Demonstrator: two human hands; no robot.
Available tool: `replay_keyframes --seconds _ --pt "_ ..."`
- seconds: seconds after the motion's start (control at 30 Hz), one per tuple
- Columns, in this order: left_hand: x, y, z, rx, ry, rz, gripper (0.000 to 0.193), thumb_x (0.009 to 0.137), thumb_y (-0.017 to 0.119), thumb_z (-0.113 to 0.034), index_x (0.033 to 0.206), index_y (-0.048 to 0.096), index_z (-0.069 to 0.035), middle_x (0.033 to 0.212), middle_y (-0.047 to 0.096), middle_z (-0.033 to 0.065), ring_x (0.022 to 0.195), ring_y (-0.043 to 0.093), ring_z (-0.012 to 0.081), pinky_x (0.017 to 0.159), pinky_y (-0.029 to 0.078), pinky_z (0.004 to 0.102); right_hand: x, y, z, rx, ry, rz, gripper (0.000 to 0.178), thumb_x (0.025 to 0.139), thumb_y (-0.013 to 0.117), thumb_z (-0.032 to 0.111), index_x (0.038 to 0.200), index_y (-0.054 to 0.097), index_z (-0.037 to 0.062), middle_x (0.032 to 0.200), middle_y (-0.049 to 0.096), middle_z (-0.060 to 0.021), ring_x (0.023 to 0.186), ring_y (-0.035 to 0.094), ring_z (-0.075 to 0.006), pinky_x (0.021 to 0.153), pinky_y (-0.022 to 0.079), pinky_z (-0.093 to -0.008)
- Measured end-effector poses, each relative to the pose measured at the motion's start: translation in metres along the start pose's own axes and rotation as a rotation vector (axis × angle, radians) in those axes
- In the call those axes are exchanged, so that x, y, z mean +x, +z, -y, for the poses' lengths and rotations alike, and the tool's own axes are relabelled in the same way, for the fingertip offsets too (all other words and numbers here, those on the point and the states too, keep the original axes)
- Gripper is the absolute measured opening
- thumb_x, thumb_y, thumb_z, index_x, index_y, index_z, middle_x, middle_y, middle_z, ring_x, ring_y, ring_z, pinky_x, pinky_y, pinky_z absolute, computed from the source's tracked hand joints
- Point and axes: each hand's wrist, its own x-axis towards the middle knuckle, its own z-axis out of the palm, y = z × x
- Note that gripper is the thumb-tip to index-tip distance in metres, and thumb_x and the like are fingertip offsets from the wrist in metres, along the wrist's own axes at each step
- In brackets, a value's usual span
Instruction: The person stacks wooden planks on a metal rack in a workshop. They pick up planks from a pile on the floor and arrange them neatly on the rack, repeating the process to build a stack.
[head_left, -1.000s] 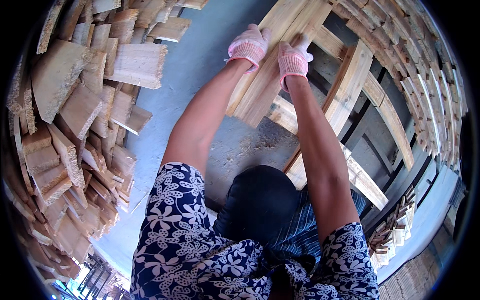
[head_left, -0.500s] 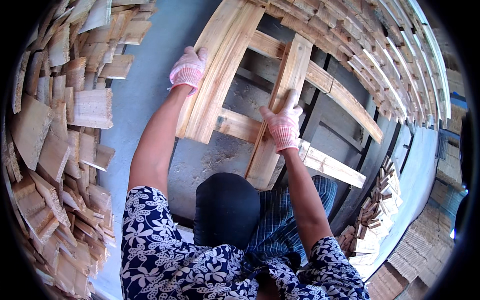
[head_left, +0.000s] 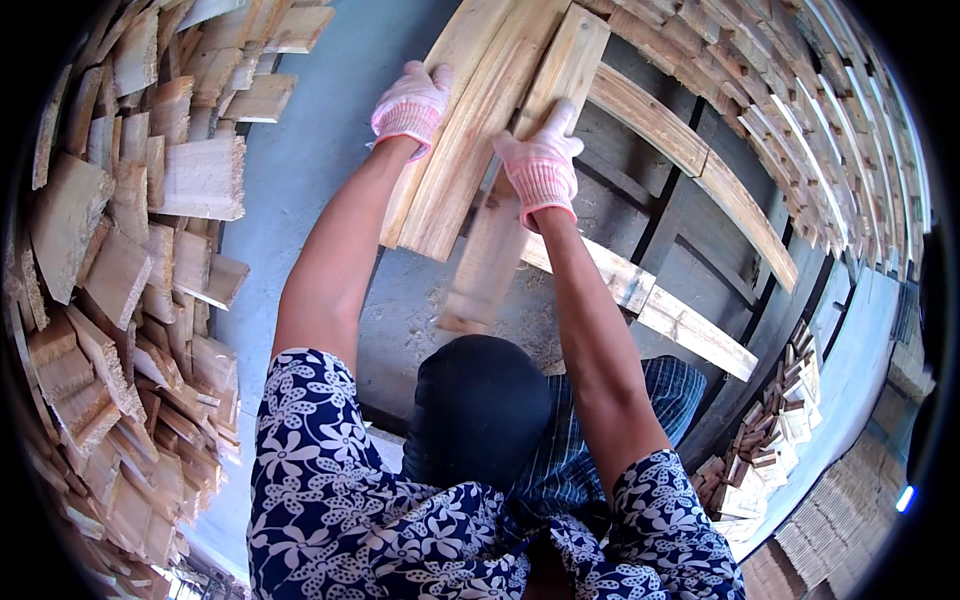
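Observation:
My left hand [head_left: 412,108], in a pink-and-white knit glove, holds the outer edge of the leftmost pale wooden planks [head_left: 480,130], its thumb on top. These planks lie side by side across two wooden rails, a far rail [head_left: 650,120] and a near rail [head_left: 610,275]. My right hand [head_left: 542,165], gloved alike, grips another plank [head_left: 572,62] with its index finger stretched along the top. That plank sits close beside the others, and its near end is blurred by motion. Part of it is hidden under my right hand.
Stacked boards [head_left: 150,270] rise on the left, their ends sticking out unevenly. Another tall board stack [head_left: 780,110] curves along the far right. Wood offcuts [head_left: 770,440] lie in a heap at the lower right. Dark metal bars [head_left: 665,215] run beneath the rails.
My right hand has moved left and away from me with its plank, narrowing the gap to the left planks. My left hand keeps its place on the left planks' edge.

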Motion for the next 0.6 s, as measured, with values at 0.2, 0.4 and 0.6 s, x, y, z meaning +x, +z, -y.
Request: replay_keyframes --seconds 0.2,0.4,0.6 --pt "0.000 -0.003 0.010 -0.081 -0.023 0.064 0.071 0.102 0.036 -0.057 0.132 0.053 0.005 0.115 0.070 0.0316 0.112 0.067 0.0475 0.098 0.051 0.0554 0.010 0.008 -0.020 -0.026 -0.167 0.068 0.111 0.078 0.079 0.054 0.162 0.017 0.0150 0.146 0.041 -0.0377 0.124 0.058 -0.0522 0.104 0.051 -0.0502" --pt "0.003 0.001 0.010 -0.059 -0.030 0.037 0.062 0.102 0.044 -0.054 0.130 0.053 0.001 0.121 0.068 0.0309 0.110 0.067 0.0477 0.094 0.053 0.0564 0.020 -0.029 -0.071 -0.069 -0.118 -0.079 0.102 0.076 0.077 0.045 0.161 0.026 0.0207 0.144 0.043 -0.0344 0.127 0.056 -0.0499 0.106 0.049 -0.0504" --pt "0.001 0.011 0.004 0.025 0.041 -0.107 0.049 0.104 0.046 -0.050 0.130 0.052 -0.008 0.113 0.071 0.0279 0.102 0.071 0.0463 0.087 0.055 0.0600 0.062 -0.006 -0.114 0.139 -0.283 -0.096 0.075 0.095 0.060 0.052 0.159 0.032 0.0255 0.136 0.047 -0.0374 0.123 0.056 -0.0518 0.102 0.048 -0.0551"
